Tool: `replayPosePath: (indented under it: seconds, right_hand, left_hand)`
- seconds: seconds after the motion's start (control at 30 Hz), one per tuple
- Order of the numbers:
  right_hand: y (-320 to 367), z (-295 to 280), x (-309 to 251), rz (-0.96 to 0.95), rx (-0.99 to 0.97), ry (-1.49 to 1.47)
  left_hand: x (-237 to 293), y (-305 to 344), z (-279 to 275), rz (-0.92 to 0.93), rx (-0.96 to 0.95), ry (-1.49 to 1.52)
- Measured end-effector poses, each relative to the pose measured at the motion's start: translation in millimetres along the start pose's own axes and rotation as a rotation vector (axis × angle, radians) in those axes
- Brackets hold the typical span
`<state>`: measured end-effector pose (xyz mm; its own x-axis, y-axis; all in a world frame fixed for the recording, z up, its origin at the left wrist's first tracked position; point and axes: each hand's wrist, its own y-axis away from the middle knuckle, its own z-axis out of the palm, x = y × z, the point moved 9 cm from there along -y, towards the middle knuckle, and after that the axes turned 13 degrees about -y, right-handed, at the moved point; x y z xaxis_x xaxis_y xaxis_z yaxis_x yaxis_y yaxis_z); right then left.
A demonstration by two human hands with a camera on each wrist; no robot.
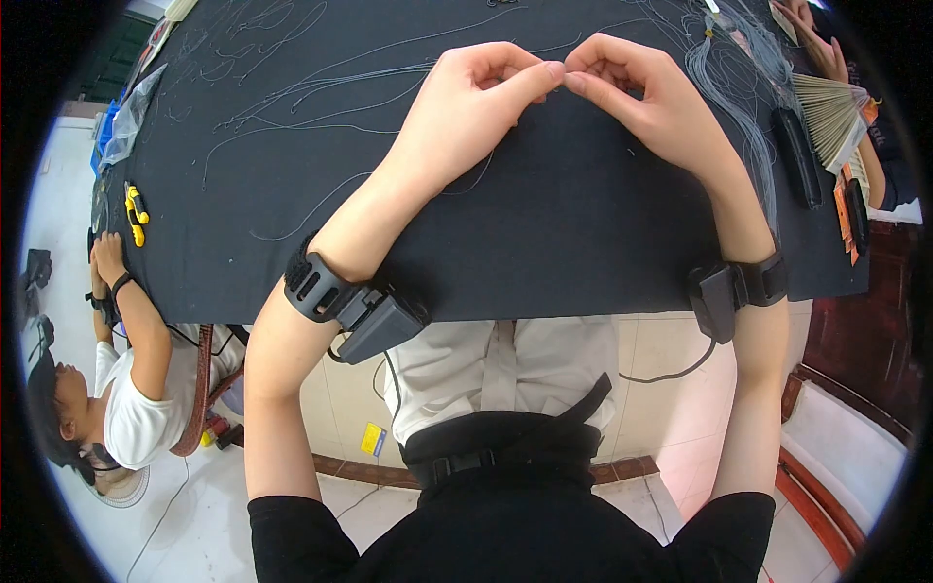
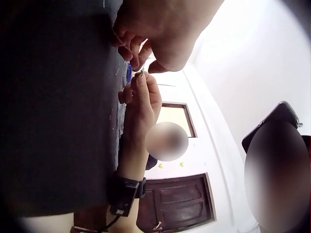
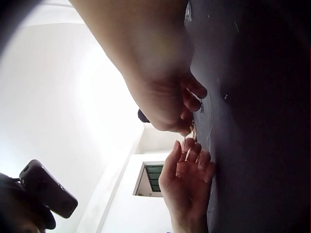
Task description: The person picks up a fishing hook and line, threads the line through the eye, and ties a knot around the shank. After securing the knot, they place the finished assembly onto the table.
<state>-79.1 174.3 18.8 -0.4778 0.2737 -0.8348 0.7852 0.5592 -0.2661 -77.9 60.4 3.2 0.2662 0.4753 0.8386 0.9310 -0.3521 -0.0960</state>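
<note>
Over the black table, both hands meet fingertip to fingertip. My left hand (image 1: 466, 107) pinches with thumb and forefinger, its other fingers curled; a thin grey line (image 1: 476, 183) curves across the cloth below it and passes under the forearm. In the left wrist view a thin strand (image 2: 118, 38) crosses that hand's fingers. My right hand (image 1: 646, 92) pinches a small dark hook-like piece (image 2: 139, 74) between thumb and forefinger, right at the left fingertips. The fingers hide most of it, and I cannot tell its exact kind.
Long thin grey lines (image 1: 330, 83) lie spread at the back left. A bundle of lines (image 1: 729, 97) hangs down the right side, near a black case (image 1: 797, 155) and a fan of cards (image 1: 831, 117). Yellow-handled pliers (image 1: 136, 212) lie at left. Other people sit at both sides.
</note>
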Motion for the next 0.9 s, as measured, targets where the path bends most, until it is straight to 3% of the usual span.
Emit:
replayPosePath:
  seconds: [0.07, 0.17, 0.37, 0.47, 0.57, 0.9]
  right_hand:
    - [0, 1, 1, 0.011, -0.015, -0.012]
    - [0, -2, -6, -0.123, 0.071, -0.034]
    - [0, -2, -7, -0.136, 0.072, 0.005]
    - [0, 1, -2, -0.010, -0.016, 0.031]
    - [0, -2, -6, -0.114, 0.079, -0.022]
    - [0, 0, -9, -0.119, 0.066, -0.025]
  left_hand:
    - [0, 0, 1, 0.013, -0.005, -0.050]
    - [-1, 0, 2, 0.009, -0.014, -0.078]
    - [-3, 0, 3, -0.003, -0.036, -0.010]
    - [-3, 0, 3, -0.006, -0.029, 0.017]
    - [-1, 1, 1, -0.024, -0.020, 0.057]
    - [-2, 0, 0, 0.005, -0.017, 0.046]
